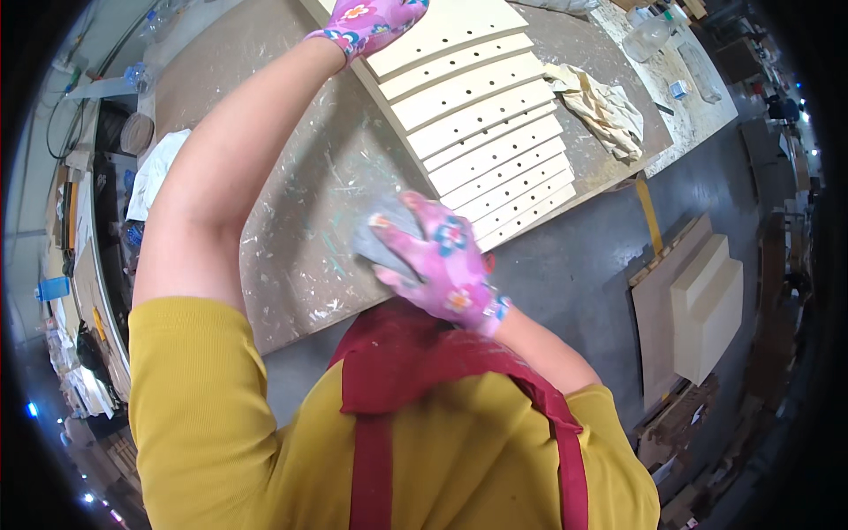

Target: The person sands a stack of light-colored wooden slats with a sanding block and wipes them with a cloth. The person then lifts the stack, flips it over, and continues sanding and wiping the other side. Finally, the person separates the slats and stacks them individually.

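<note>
Both of my hands wear pink gloves with a flower pattern. My left hand (375, 22) is stretched far out at the top, over the left edge of a row of cream boards (481, 110) with dark drilled holes. Its fingers are mostly cut off by the picture's edge. Close to my body, my right hand (446, 265) has its fingers over a grey pad (375, 237), blurred by motion. This pad is just left of the nearest board's corner, above the paint-marked brown worktable (296, 256). The boards lie overlapping in steps.
A crumpled cream cloth (605, 110) lies right of the boards. Beyond it, a clear bottle (647, 40) stands on a spattered white surface. On the floor at right, pale blocks (707, 305) rest on a brown panel. White cloth (161, 172) hangs at the table's left edge.
</note>
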### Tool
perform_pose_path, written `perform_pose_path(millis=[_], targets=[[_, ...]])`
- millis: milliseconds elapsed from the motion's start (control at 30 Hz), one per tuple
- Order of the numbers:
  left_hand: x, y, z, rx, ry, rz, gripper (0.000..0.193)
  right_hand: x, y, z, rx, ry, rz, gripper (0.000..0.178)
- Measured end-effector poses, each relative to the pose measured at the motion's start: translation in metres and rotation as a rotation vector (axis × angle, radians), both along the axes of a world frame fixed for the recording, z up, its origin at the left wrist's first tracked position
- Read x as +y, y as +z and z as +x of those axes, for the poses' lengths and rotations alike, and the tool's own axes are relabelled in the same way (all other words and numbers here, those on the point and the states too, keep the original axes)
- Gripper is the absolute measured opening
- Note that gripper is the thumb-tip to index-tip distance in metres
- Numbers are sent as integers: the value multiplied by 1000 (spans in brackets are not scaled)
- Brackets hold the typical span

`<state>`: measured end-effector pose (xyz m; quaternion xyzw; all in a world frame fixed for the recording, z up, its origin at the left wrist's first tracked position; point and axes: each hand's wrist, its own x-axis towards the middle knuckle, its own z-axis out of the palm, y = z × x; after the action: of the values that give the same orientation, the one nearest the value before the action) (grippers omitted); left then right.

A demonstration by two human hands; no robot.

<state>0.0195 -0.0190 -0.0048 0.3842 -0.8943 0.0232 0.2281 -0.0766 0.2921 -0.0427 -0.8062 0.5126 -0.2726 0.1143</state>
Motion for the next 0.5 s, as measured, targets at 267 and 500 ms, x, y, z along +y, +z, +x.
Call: perform_pose_path(millis=[267, 500], targets=[[-1, 4, -2, 16, -9, 17, 52, 1, 2, -45, 201, -383, 34, 60], [1, 10, -1, -78, 11, 21, 54, -10, 1, -89, 217, -457, -70, 59]])
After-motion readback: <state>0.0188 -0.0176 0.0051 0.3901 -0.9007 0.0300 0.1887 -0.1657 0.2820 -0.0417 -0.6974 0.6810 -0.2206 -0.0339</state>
